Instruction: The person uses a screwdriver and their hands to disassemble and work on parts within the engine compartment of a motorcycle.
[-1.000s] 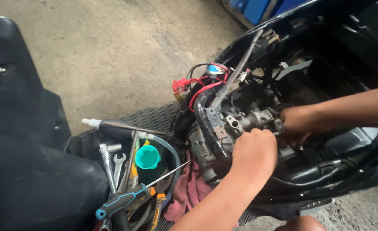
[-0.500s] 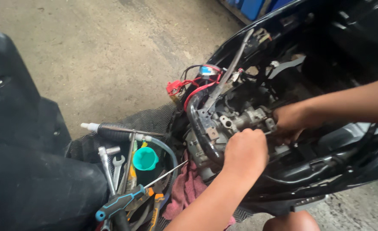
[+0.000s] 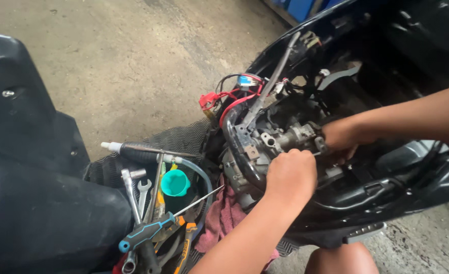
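Head view shows 2 bare hands working inside the opened body of a black scooter (image 3: 387, 167), whose glossy plastic panels surround an exposed cast-metal assembly (image 3: 285, 139) of dull grey, irregular shape. Left hand (image 3: 291, 175) is curled into a fist directly below and in front of that assembly, knuckles up; whether it clamps a tool or a part cannot be told, as the fingers are hidden. Right hand (image 3: 342, 138) reaches in from the right and closes around the right end of the assembly, fingertips tucked behind it. The 2 hands sit near each other but apart. Red and black insulated wires (image 3: 229, 99) loop above the assembly beside a small blue connector (image 3: 244, 80), and a bent grey metal bar (image 3: 275, 76) rises diagonally from it. Left of the hands, on a ribbed black rubber mat (image 3: 179, 139), lies a loose pile of tools: a screwdriver (image 3: 156, 228) with a blue-and-black moulded grip and thin steel shaft, 2 chrome wrenches (image 3: 135, 190), a teal plastic funnel (image 3: 174, 182), a clear flexible hose (image 3: 199, 170) and a T-handle tool (image 3: 143, 151) with a black grip. A crumpled maroon rag (image 3: 223, 218) lies under the left forearm. Rough stained concrete floor (image 3: 133, 61) fills the background.
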